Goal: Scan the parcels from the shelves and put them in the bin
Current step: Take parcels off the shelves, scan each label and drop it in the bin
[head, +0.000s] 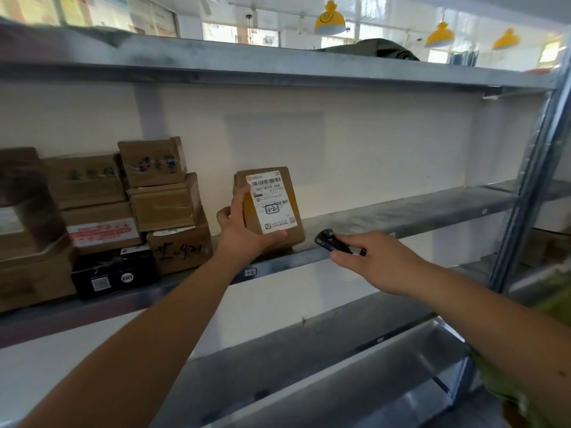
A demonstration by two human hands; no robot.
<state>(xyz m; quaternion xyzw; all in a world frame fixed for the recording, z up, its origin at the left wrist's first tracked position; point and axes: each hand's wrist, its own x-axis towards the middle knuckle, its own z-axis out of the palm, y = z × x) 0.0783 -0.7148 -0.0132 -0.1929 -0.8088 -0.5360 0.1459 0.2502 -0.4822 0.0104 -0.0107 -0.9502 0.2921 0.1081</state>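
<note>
Grey metal shelves (401,211), white wall (370,143) behind.

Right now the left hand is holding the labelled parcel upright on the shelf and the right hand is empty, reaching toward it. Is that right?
Not quite. The right hand is not empty: its fingers grip a small black scanner, aimed toward the parcel. The rest holds: the left hand holds the labelled parcel upright on the shelf. The head view shows it.

white wall (370,143), yellow pendant lamps (330,21), windows (238,34)
</note>
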